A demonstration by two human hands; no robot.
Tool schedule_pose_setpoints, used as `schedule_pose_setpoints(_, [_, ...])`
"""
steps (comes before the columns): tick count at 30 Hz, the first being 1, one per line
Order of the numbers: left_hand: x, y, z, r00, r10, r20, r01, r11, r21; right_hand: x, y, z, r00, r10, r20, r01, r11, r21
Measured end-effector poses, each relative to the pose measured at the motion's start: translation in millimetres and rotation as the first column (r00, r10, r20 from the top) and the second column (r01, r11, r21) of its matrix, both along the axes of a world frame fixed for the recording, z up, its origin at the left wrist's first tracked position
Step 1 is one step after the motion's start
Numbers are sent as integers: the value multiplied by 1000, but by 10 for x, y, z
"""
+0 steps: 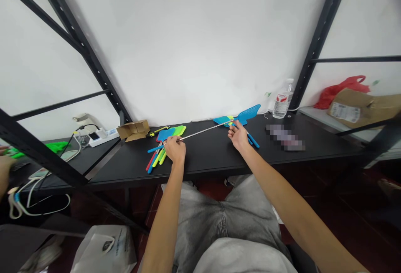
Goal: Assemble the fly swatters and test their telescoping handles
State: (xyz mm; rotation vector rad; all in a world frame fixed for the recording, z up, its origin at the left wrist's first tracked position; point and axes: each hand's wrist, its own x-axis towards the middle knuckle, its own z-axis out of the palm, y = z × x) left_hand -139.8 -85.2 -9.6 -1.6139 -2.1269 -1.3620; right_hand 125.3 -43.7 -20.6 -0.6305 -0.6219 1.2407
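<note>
A blue fly swatter with a long thin metal rod stretches across both my hands, its mesh head at the right. My left hand is closed around the rod beside the blue handle, which sticks out to the left. Near the swatter's head, my right hand pinches the rod between thumb and fingers. Under and beside my left hand lies a pile of fly swatters with blue, red and yellow-green parts. Behind my right hand are more blue and yellow swatters, partly hidden.
An open cardboard box and a yellow-black cutter lie left on the black table. A water bottle stands at the back right, behind a blurred item. Black shelf posts flank the table. Another person's hand shows far left.
</note>
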Motion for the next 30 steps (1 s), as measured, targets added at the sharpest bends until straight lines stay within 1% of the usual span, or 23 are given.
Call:
schedule_pose_setpoints(3, [11, -6, 9, 1000, -10, -8, 10, 1000, -7, 31, -27, 20, 1000, 12, -24, -12, 1000, 20])
schedule_pose_setpoints(6, [15, -1, 1, 1000, -6, -21, 6, 1000, -14, 58, -46, 19, 993, 40, -111, -33, 997, 67])
schedule_pose_setpoints(8, [13, 10, -12, 1000, -13, -25, 12, 999, -47, 73, -52, 17, 987, 59, -150, -46, 995, 94])
schedule_pose_setpoints(10, [11, 23, -28, 999, -30, -34, 27, 996, -81, 82, -57, 22, 988, 72, -134, -58, 993, 106])
schedule_pose_setpoints(14, [16, 41, -48, 989, -95, -110, 84, 991, -99, 83, -72, 37, 996, 51, -79, -43, 994, 100])
schedule_pose_setpoints(17, [36, 34, -49, 969, -184, -164, 168, 980, -106, 85, -70, 28, 983, 37, -178, -18, 994, 106])
schedule_pose_setpoints(19, [54, 22, -45, 951, -250, -183, 236, 967, -93, 90, -60, 14, 967, 27, -252, -1, 995, 102])
schedule_pose_setpoints(21, [69, 11, -38, 934, -298, -194, 291, 954, -65, 94, -49, 3, 960, 13, -281, 14, 996, 93])
schedule_pose_setpoints(26, [72, 8, -31, 925, -319, -205, 325, 946, -3, 95, -51, 10, 969, -8, -246, 28, 997, 76])
schedule_pose_setpoints(30, [42, 30, -49, 894, -383, -233, 402, 915, 36, 88, -61, 19, 970, -62, -234, 79, 995, 61])
